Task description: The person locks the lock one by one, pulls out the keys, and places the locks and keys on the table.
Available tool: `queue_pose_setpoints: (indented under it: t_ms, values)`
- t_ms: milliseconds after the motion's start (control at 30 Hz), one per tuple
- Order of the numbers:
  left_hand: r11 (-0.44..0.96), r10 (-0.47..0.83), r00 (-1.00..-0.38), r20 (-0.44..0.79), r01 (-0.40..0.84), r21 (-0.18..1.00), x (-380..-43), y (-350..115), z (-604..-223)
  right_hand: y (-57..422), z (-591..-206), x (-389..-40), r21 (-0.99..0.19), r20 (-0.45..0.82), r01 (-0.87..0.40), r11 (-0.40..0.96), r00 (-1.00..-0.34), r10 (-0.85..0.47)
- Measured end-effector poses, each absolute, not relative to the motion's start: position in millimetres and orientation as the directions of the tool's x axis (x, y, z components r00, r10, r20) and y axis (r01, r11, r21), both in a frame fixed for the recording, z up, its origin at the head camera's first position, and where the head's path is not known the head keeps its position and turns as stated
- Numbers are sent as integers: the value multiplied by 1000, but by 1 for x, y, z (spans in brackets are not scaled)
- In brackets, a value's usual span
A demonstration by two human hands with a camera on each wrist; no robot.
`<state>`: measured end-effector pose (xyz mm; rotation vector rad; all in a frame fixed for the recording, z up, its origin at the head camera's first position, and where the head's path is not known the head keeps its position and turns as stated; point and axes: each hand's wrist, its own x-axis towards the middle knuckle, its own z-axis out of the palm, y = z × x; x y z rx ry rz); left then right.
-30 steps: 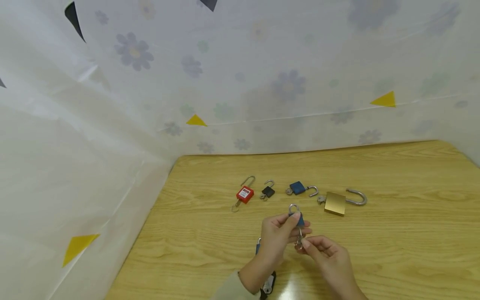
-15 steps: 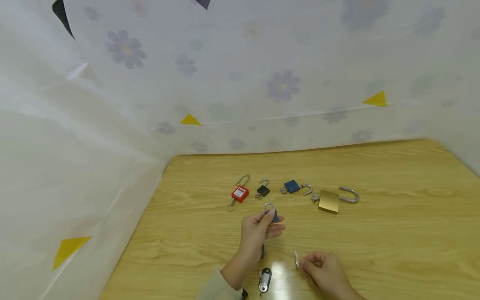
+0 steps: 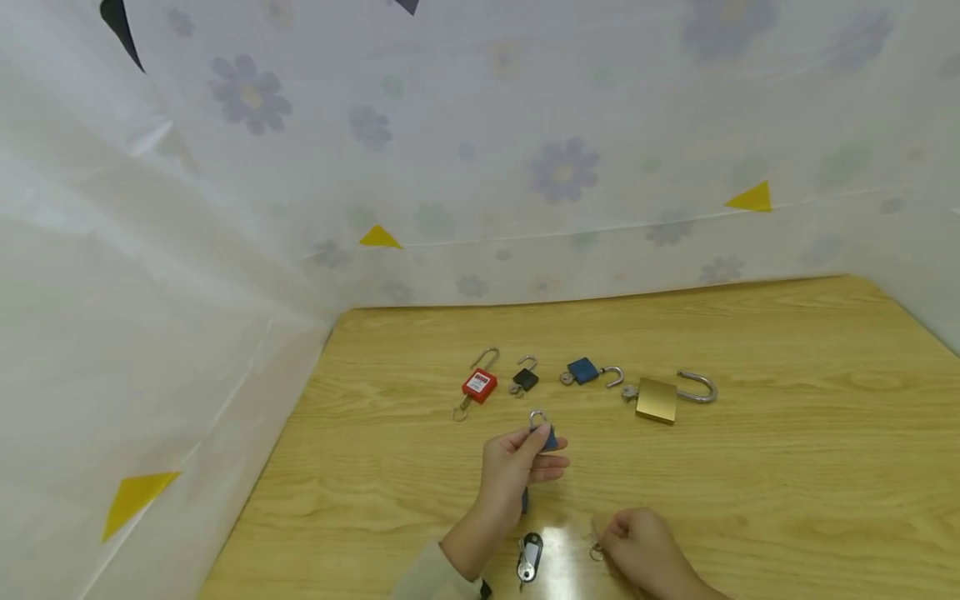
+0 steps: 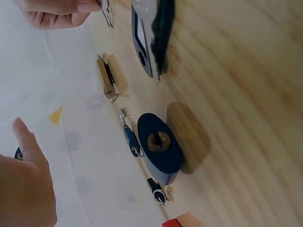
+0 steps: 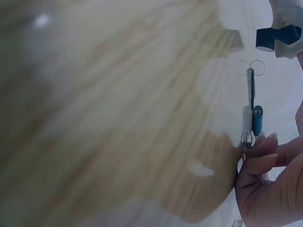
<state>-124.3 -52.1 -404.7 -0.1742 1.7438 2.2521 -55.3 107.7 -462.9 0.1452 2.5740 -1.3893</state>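
Left hand (image 3: 510, 468) pinches blue padlock (image 3: 551, 439) over bench (image 3: 787, 483), loop near 12 o'clock. Right hand (image 3: 641, 546) pinches key ring (image 3: 596, 552), 5 o'clock from blue padlock. Padlock probably hard, small but bit heavy, smooth, could slip, tough to break; best held by flat sides of body. Looks: blue body, shiny silver loop, thumb hides part.

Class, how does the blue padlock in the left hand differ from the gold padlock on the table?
The blue padlock is smaller than the gold padlock. The blue padlock is held in the left hand; the gold padlock lies on the table. The blue padlock's shackle looks closed, while the gold padlock's is plainly open. Both have a silver-coloured metal shackle.
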Motion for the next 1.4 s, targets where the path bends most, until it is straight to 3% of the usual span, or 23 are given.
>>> queue_pose_setpoints:
  t_ms: [400, 800, 900, 1067, 1200, 1400]
  values:
    - [-209, 151, -943, -296, -323, 923, -122, -52, -410, 105, -460, -56, -820, -196, 69, 568, -967, -166]
    - [-167, 171, -936, -307, -334, 928, -120, -49, -412, 109, -454, -59, -797, -209, 59, 601, -961, -182]
    - [-140, 189, -932, -309, -337, 931, -120, -48, -413, 113, -446, -63, -802, -150, -5, 597, -966, -210]
    - [-88, 251, -919, -304, -335, 938, -117, -46, -415, 115, -431, -76, -916, 1, -72, 395, -984, -177]
    - [-58, 308, -904, -296, -328, 943, -115, -42, -418, 110, -427, -81, -974, 45, -63, 216, -995, -86]
    - [-63, 401, -857, -322, -377, 924, -113, -37, -419, 104, -430, -83, -981, 77, -75, 178, -997, 6]
